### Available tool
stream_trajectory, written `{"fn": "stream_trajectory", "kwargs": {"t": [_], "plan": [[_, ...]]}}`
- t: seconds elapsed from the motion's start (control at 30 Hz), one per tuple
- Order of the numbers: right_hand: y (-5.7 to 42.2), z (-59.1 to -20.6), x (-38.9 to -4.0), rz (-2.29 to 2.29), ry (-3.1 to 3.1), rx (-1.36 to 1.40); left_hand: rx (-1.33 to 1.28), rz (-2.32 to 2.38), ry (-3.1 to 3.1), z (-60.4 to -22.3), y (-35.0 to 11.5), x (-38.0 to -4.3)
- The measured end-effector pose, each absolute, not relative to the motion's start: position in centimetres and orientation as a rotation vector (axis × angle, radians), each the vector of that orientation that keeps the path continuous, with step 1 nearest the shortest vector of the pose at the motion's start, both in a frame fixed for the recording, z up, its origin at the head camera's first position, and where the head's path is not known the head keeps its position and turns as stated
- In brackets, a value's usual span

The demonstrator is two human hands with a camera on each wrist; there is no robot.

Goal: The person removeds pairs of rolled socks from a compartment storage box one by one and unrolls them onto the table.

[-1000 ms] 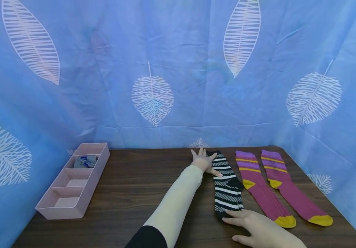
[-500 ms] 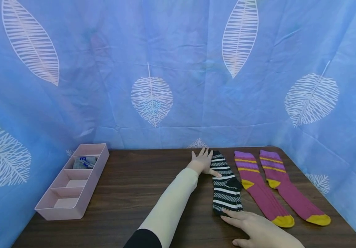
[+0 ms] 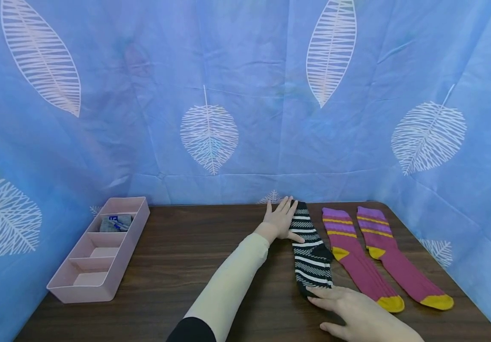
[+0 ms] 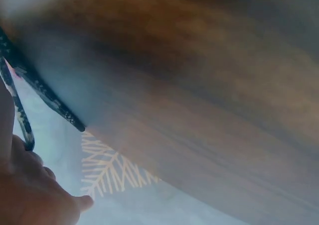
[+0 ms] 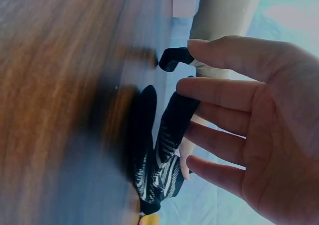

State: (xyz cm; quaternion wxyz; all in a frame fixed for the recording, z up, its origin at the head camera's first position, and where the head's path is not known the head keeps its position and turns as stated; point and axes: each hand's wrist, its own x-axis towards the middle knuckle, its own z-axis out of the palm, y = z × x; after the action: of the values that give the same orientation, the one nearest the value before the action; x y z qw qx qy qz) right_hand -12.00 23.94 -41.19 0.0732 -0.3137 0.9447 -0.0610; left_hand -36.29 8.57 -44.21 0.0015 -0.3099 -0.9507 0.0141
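Observation:
Two black-and-white striped socks [image 3: 311, 256] lie stacked on the brown table. The left hand [image 3: 278, 223] is spread at their cuff end, thumb over the stripes and fingertips by the cuff edge. Close up in the left wrist view, the dark cuff layers [image 4: 47, 93] stand apart beside the left hand [image 4: 40, 190]. The right hand [image 3: 352, 311] extends its fingers over the toe end, thumb held away. From the right wrist view, straight fingers [image 5: 219, 93] touch the upper sock [image 5: 177, 115], whose toe stands off the lower sock [image 5: 144, 140].
To the right lie two maroon socks with yellow toes, a nearer one [image 3: 362, 270] and a farther one [image 3: 412, 270]. A pink divided box [image 3: 119, 270] stands at the left, with a folded grey sock [image 3: 116, 223] in one compartment. Blue curtain [image 3: 245, 142] hangs behind the table [image 3: 194, 266].
The left hand's fingers have shifted slightly right and away along the cuff, and the cuff end now reaches a little farther back. The right hand stays nearly in place at the toe.

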Motion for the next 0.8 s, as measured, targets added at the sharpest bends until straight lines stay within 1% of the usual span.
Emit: {"fn": "stream_trajectory", "kwargs": {"t": [0.27, 0.47, 0.7, 0.8], "plan": [[23.6, -40.6, -11.8, -0.193, 2.862, -0.974, -0.967, 0.050, -2.918, -44.0, 7.8, -36.5], [23.2, -40.1, -11.8, -0.187, 2.865, -1.028, -0.980, 0.045, -2.866, -42.9, 6.6, -36.0], [22.2, -39.5, -11.8, -0.210, 2.798, -0.960, -0.978, 0.031, -2.852, -42.4, 5.3, -36.0], [21.7, -39.3, -12.0, -0.208, 2.787, -0.976, -0.982, 0.030, -2.844, -42.1, 4.5, -36.0]]}}
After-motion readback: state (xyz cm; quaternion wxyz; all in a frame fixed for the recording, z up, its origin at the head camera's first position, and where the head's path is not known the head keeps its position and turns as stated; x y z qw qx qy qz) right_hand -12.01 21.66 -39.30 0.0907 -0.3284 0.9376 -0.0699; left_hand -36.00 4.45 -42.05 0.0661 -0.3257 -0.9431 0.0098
